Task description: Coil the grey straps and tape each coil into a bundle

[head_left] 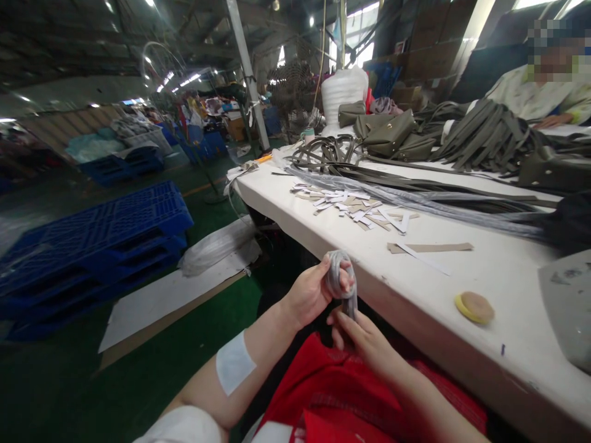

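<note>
A strap in clear plastic wrap (pixel 337 258), greyish and looped into a coil, is between my hands in front of the table edge. My left hand (pixel 314 292) grips the coil, with the thumb on its near side and fingertips showing through the loop. Just below, my right hand (pixel 355 332) is closed around the part that hangs down from the coil. The palm side of the right hand is partly hidden.
The white table (pixel 415 295) bears paper strips (pixel 355 206), a yellow tape roll (pixel 474 306), dark straps (pixel 484 132) and olive bags (pixel 388 132). A co-worker (pixel 549 92) sits across at the far right. Blue pallets (pixel 101 246) and a cardboard sheet (pixel 175 295) lie left on the floor.
</note>
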Action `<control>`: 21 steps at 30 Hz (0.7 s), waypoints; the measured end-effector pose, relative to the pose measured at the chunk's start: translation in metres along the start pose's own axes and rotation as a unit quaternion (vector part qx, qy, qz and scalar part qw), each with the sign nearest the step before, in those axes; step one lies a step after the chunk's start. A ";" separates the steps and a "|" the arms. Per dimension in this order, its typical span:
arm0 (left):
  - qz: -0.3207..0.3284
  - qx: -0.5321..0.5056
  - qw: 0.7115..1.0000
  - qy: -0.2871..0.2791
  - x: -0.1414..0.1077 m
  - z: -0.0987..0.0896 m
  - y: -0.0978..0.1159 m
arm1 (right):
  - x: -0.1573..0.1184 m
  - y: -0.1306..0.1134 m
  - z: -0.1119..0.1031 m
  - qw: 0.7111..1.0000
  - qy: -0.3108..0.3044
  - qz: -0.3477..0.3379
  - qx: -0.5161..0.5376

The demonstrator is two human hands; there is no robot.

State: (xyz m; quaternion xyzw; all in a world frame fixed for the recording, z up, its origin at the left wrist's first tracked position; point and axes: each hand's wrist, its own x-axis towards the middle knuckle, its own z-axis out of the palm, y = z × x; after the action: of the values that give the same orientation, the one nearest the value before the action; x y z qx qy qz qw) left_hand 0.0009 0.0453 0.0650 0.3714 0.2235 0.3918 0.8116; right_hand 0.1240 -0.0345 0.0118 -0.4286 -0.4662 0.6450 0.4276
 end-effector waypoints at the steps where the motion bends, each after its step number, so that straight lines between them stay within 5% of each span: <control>1: 0.025 0.023 0.999 0.001 0.000 0.002 -0.005 | 0.000 -0.003 0.002 0.999 -0.010 0.020 0.050; 6: 0.061 0.239 0.963 -0.112 -0.001 -0.003 -0.021 | -0.008 -0.016 -0.012 0.976 -0.045 0.089 0.194; 12: 0.050 0.467 0.842 -0.266 -0.004 -0.008 -0.011 | -0.019 -0.009 -0.024 0.945 -0.087 0.183 0.258; 18: 0.036 0.672 0.703 -0.229 -0.013 -0.002 -0.009 | -0.018 -0.006 -0.025 0.909 -0.114 0.209 0.342; 21: 0.025 0.717 0.673 -0.180 -0.015 -0.006 -0.014 | -0.027 -0.019 -0.025 0.925 -0.125 0.178 0.310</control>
State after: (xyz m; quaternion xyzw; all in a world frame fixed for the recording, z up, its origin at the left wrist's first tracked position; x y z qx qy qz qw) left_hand -0.0053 0.0304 0.0510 0.9081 0.2757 0.0569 0.3101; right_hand 0.1584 -0.0506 0.0295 -0.2662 -0.2084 0.8713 0.3558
